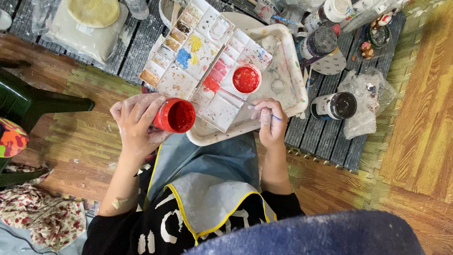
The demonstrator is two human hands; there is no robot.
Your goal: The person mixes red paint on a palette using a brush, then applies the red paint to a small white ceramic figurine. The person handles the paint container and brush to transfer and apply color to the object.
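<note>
My left hand [136,120] holds an open jar of red paint [175,115], tipped so its mouth faces me. My right hand [270,120] pinches a thin blue-handled brush [245,100], whose tip reaches a red-smeared well of the white paint palette [207,56]. The jar's red lid [246,78] lies upside down on the palette. Palette and lid rest on a white, paint-stained tray [291,71]. A grey apron with yellow trim [207,184] covers my lap.
Dark-lidded paint jars [334,105] [317,45] stand right of the tray on grey slatted mats. Crumpled plastic wrap [364,97] lies further right. A bag of clay with a round slab [89,23] sits top left. Floral cloth [35,210] lies bottom left.
</note>
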